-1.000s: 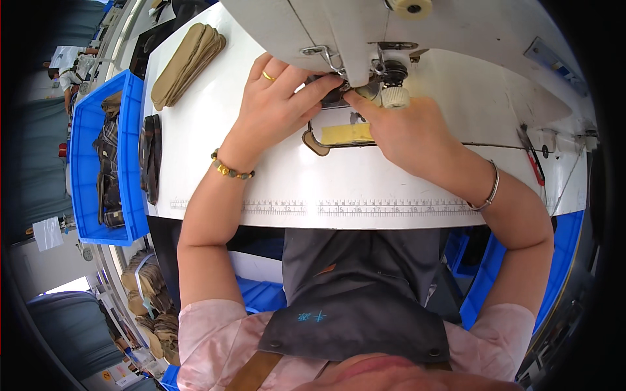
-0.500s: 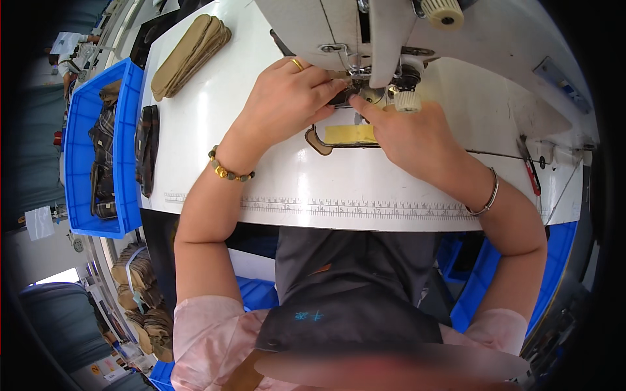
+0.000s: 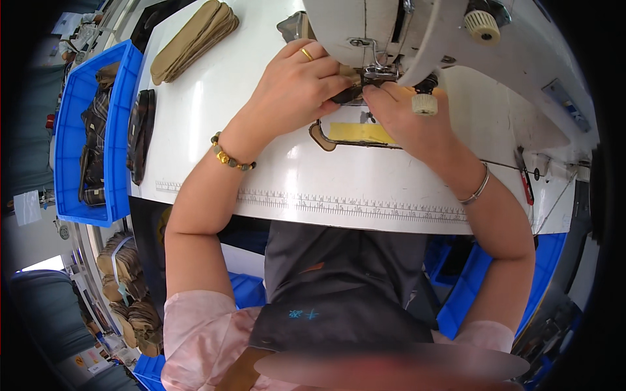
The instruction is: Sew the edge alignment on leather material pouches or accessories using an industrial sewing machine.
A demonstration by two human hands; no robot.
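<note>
White worktop (image 3: pixel 293 173) stretches from the ruler (image 3: pixel 352 203) along its front edge to the sewing machine (image 3: pixel 365 39), with open room between the left hand (image 3: pixel 297 88) and the tan stack (image 3: pixel 195 42); a blue bin (image 3: pixel 117 163) flanks the left edge. The dark piece (image 3: pixel 347 96) lies at the presser foot. The left hand, nearly closed, pinches it; the right hand (image 3: pixel 414 120), fingers bent, is beside it, grip impossible to tell.
</note>
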